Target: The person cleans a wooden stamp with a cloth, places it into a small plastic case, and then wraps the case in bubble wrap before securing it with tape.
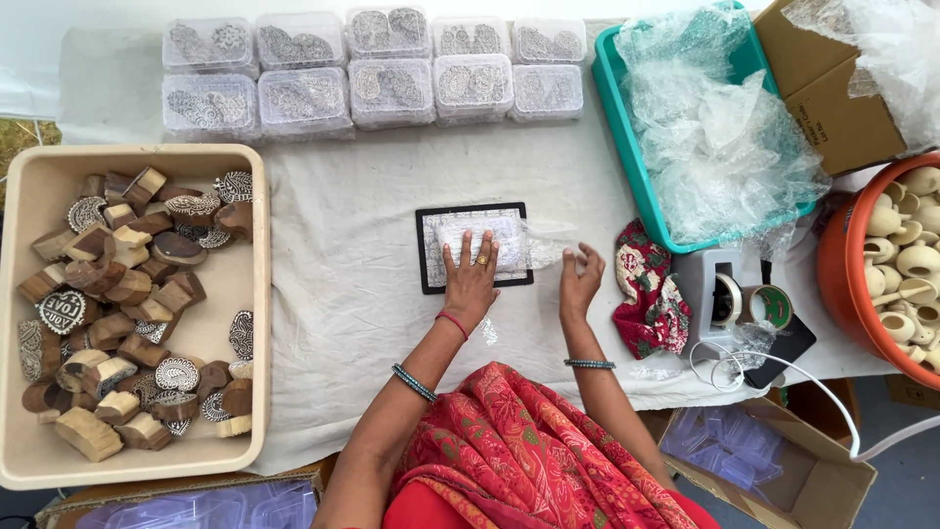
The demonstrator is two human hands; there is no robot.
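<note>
Our left hand (471,277) lies flat, fingers spread and pressed down on a clear plastic packet (490,242) that rests on a black-edged patterned board (427,257) in the middle of the bench (343,255). It grips nothing; the palm simply holds the packet down. Our right hand (580,282) sits just beside the board's right edge, fingers loosely curled together, pinching the loose end of the packet's clear film (544,247) that trails off the board.

We see a white cloth covering the bench. To our left stands a beige tray (257,323) filled with carved wooden printing blocks (137,304). Along the far edge sit two rows of clear lidded boxes (372,69) with patterned pieces inside. To our right, a teal tub (619,127) holds crumpled bubble wrap (715,137), and a red floral cloth (646,294) lies near our right hand. Beyond it stands a grey tape dispenser (720,294) with rolls of tape, and an orange basin (842,274) of pale clay pots (906,255) sits at the bench's right edge. A cardboard box (832,88) stands at the far right corner.
</note>
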